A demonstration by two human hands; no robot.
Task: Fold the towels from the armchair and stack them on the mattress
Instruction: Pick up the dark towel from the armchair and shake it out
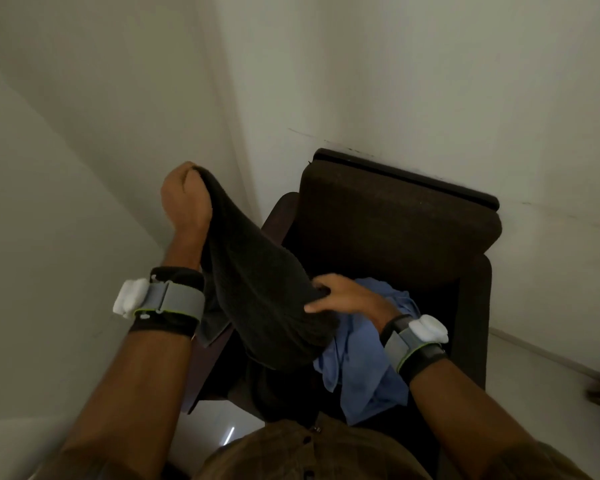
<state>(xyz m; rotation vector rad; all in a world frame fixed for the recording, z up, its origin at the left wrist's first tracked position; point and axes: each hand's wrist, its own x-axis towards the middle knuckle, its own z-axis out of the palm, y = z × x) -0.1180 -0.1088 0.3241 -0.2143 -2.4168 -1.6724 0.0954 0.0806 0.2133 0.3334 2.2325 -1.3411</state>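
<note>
A dark grey towel (257, 282) hangs in the air over the dark brown armchair (388, 230). My left hand (184, 195) is raised at the left and pinches one top corner of it. My right hand (343, 296) grips the towel's other edge lower down, just above the seat. A crumpled blue towel (364, 368) lies on the seat under my right wrist. More dark cloth (278, 393) lies on the seat's front, partly hidden by the hanging towel. The mattress is not in view.
The armchair stands in a corner against pale walls (395, 81). Pale floor (534, 368) shows to the right of the chair and a glossy patch of floor (222, 427) in front of it. My brown shirt (291, 452) fills the bottom edge.
</note>
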